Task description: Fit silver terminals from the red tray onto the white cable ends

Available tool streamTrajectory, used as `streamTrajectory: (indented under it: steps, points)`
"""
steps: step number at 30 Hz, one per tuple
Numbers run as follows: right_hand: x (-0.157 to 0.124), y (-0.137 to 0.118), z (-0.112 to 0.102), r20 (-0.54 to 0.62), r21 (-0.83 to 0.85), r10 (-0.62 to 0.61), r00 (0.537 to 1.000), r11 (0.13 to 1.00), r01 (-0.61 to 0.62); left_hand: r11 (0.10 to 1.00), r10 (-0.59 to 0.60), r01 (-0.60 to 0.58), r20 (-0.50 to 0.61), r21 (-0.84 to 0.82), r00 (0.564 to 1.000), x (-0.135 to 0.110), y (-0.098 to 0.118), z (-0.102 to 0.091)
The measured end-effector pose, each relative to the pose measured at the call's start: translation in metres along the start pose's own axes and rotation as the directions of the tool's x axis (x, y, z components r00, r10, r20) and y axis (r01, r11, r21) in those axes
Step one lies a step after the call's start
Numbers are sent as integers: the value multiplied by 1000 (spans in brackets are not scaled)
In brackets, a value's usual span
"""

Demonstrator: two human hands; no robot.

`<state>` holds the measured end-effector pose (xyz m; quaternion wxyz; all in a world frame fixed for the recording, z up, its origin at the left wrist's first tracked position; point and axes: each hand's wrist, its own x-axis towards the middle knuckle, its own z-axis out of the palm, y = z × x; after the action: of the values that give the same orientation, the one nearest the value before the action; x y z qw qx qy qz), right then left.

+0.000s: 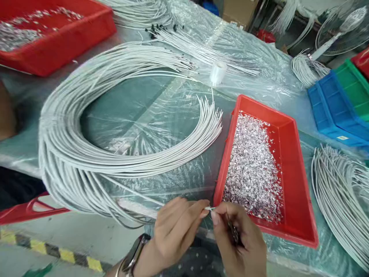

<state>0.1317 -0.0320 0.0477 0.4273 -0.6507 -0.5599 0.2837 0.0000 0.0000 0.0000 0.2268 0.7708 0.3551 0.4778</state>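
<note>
My left hand (180, 227) is closed in a pinch on a white cable (138, 194), close to its tip. That cable runs back to the left into a big looped bundle of white cables (57, 134) on the table. Thumb and forefinger of my right hand (238, 234) meet at the cable's bared end (211, 208), just right of my left fingertips. A small dark metal tool (234, 231) is tucked in the right palm; its kind is mostly hidden by the fingers. Right beside the hands stands a red tray (300, 184) with a heap of tiny shiny metal pieces (252, 169).
Another red tray (83, 34) holds similar pieces at upper left. A white roll (218, 72) stands behind the loop. More cable bundles lie at the back and at right (337, 200). Blue bins (331, 107) and a fan (337, 34) are at far right. Someone's arm (5, 111) shows at the left edge.
</note>
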Motion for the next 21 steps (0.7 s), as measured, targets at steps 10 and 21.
streamTrajectory:
  steps: [10, 21]
  points:
    - [-1, -3, 1, -24, -5, 49, 999, 999, -49, 1000, 12, -12, 6, -27, 1000, 0, -1, -1]
    - [-9, -11, 0, -81, -113, 126, 989, 984, -135, 997, -45, 42, -49, -63, 998, 4, -5, 3]
